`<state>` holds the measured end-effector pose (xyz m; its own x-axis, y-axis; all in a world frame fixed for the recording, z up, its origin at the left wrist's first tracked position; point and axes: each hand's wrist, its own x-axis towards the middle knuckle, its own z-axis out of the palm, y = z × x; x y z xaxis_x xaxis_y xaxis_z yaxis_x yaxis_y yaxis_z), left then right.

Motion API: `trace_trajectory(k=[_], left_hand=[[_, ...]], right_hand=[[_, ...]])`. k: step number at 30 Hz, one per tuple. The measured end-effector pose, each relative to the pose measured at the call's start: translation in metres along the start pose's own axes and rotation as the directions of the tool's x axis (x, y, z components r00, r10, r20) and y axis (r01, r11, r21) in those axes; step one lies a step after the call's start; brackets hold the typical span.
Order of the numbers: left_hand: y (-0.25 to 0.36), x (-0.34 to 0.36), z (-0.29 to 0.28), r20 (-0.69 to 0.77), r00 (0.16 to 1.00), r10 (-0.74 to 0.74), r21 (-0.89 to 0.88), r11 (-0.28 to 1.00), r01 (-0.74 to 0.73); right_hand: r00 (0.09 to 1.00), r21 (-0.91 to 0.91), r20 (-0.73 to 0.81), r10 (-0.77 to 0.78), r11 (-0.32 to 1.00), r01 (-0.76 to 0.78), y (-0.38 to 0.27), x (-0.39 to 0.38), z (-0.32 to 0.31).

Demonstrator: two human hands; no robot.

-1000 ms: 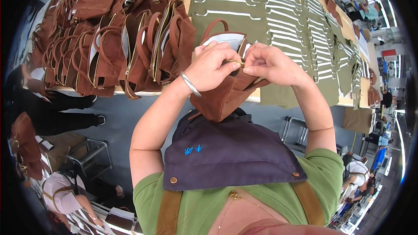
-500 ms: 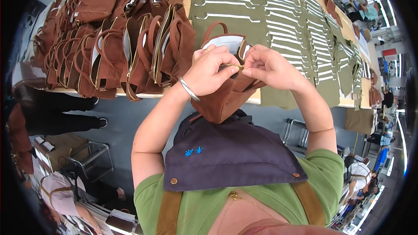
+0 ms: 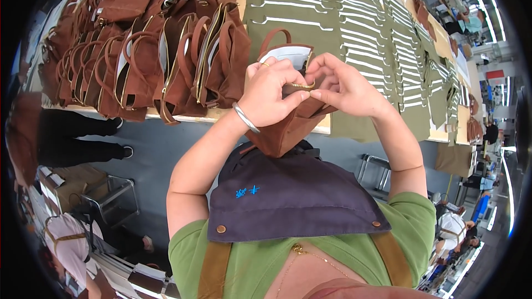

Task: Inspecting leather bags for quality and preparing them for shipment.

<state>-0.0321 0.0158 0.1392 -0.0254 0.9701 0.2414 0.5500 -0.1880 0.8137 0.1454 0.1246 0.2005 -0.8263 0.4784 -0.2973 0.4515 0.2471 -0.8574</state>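
Observation:
A brown handbag point(image 3: 284, 133) with a pale lining and a brown handle point(image 3: 271, 35) rests at the table's near edge, against my apron. Its mouth is partly open. Along the near rim, my left hand point(image 3: 270, 89) pinches the gold-toothed zipper point(image 3: 300, 85), which bows up between my hands. My right hand point(image 3: 344, 87) is closed too, thumb and fingers pressed on the zipper's right end. The slider, if it is there, hides behind my fingertips.
Many similar brown bags point(image 3: 213, 55) stand packed on the table at the left. Olive fabric pieces point(image 3: 293, 16) with white strips lie overlapped at the right. A metal-framed stool point(image 3: 372, 173) is below the table, and people stand or sit at both sides.
My fingertips have shifted slightly down and the zipper now curves upward more between them. Fingers of my right hand have spread a little. The bag stays in about the same place.

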Motion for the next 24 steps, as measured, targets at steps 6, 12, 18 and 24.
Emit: trace_trajectory(k=[6,12,18,24], left_hand=[[0.015,-0.024,0.021,-0.41,0.91,0.066,0.182,0.983,0.011],[0.008,-0.038,0.051,-0.434,0.901,0.005,0.084,0.996,0.035],[0.01,-0.035,0.058,-0.392,0.91,-0.137,-0.224,0.973,0.049],[0.011,-0.036,0.068,-0.468,0.874,-0.131,-0.248,0.969,0.013]], right_hand=[[1.0,0.17,0.006,-0.01,0.985,0.009,0.007,-0.004,-0.003],[0.999,0.175,-0.026,0.039,0.984,-0.033,0.007,-0.012,-0.005],[0.999,0.143,-0.02,0.033,0.989,-0.03,0.007,-0.01,-0.005],[1.0,0.113,-0.016,-0.011,0.994,0.013,0.007,-0.009,-0.003]])
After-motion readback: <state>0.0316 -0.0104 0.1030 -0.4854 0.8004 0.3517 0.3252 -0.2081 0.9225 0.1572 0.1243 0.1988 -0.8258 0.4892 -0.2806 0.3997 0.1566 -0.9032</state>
